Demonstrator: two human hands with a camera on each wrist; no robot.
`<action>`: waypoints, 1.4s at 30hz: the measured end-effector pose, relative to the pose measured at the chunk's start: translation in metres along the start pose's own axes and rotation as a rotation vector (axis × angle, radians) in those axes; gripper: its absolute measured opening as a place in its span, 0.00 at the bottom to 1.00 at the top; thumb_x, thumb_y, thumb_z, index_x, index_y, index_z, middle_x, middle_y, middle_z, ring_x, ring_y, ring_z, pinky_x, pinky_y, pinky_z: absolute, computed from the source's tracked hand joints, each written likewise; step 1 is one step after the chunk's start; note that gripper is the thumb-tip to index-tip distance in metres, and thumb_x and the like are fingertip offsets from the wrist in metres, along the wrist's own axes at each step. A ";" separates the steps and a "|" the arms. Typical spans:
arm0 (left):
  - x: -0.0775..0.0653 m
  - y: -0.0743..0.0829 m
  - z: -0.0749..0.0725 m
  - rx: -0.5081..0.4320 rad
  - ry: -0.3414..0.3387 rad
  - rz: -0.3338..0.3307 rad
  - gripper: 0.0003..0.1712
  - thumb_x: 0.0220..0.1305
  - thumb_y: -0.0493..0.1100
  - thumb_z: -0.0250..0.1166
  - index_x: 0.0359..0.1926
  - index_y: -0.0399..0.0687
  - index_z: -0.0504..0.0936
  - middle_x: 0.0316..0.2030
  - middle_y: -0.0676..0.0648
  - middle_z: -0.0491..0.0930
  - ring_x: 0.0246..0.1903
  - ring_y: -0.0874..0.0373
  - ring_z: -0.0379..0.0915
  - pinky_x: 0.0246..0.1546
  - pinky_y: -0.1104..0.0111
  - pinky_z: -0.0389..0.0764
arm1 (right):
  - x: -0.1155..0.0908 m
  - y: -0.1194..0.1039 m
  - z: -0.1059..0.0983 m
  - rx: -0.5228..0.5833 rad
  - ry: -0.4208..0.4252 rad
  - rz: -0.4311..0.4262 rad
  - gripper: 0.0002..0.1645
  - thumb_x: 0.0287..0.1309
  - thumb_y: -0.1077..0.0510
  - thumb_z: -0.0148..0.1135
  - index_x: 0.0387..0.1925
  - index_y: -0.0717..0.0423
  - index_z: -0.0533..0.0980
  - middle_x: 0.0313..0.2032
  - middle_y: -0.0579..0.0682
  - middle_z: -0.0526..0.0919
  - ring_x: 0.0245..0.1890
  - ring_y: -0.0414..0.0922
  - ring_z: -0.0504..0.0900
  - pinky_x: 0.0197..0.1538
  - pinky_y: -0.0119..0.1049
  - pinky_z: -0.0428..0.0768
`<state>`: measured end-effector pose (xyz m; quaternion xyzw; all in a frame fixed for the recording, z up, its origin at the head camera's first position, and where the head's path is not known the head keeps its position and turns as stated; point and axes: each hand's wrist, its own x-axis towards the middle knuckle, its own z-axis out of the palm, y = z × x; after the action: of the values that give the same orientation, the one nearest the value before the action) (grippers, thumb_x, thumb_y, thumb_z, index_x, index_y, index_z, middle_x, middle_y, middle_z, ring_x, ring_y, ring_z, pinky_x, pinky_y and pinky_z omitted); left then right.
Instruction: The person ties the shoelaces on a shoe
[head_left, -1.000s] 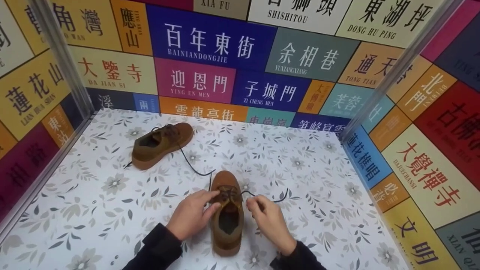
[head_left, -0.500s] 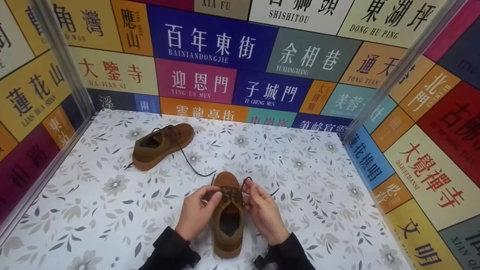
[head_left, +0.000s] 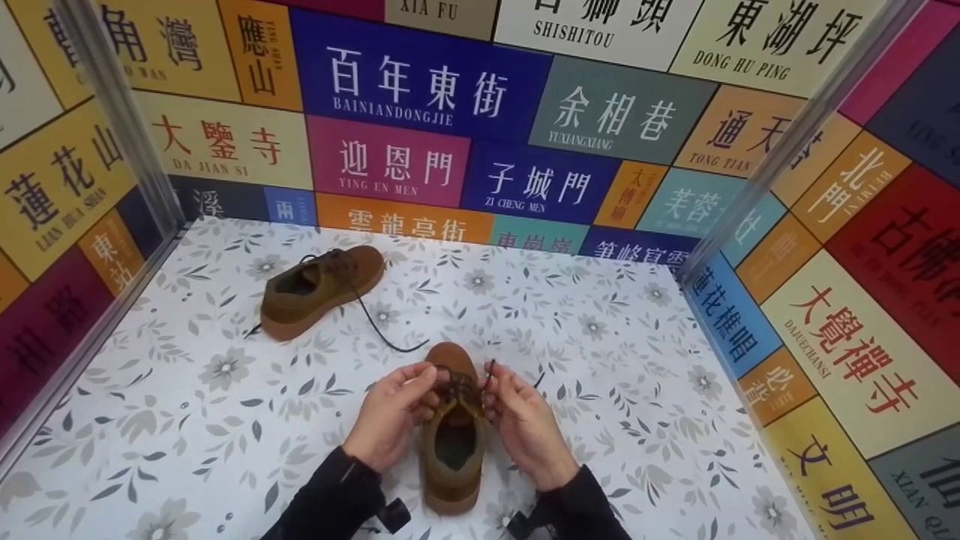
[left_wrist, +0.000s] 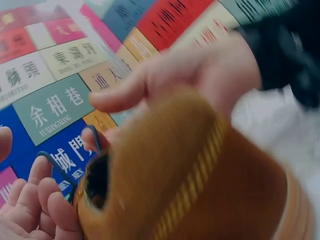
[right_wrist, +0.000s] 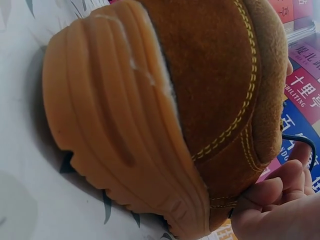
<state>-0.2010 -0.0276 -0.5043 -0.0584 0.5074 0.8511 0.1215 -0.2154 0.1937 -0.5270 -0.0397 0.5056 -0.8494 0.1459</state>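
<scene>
A brown suede shoe (head_left: 450, 491) stands toe-forward on the table between both hands. My left hand (head_left: 384, 420) is at the left of its lacing, fingers curled. The left wrist view shows dark shoelace (left_wrist: 55, 162) hooked over a finger of that hand, its thumb apart. At the right of the lacing, my right hand (head_left: 531, 424) pinches the other lace end (head_left: 490, 369), which rises between thumb and fingers. In the right wrist view the shoe's heel and tan sole (right_wrist: 110, 100) fill the foreground. Fingers partly hide the lacing.
The matching brown shoe (head_left: 319, 296) lies angled farther back on the left, one loose lace (head_left: 382, 330) trailing toward the near shoe. A white flower-patterned cover (head_left: 600, 337) lies under both. Panels of coloured signs (head_left: 420, 75) close in the back and sides.
The right hand has come in to the shoe and lifted its lace end from the surface. The left hand's fingers have drawn together at the lacing. The far shoe has stayed put.
</scene>
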 end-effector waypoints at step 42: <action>0.016 0.016 0.040 0.964 -0.155 0.507 0.10 0.71 0.46 0.70 0.41 0.46 0.94 0.32 0.52 0.89 0.26 0.66 0.76 0.33 0.73 0.79 | 0.019 -0.039 0.023 -0.436 0.036 -0.305 0.09 0.72 0.58 0.69 0.41 0.60 0.78 0.53 0.52 0.88 0.59 0.51 0.83 0.60 0.37 0.80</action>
<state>-0.2201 0.0029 -0.4747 0.1907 0.8274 0.5269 -0.0374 -0.2367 0.1867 -0.4836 -0.1310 0.6675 -0.7330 -0.0049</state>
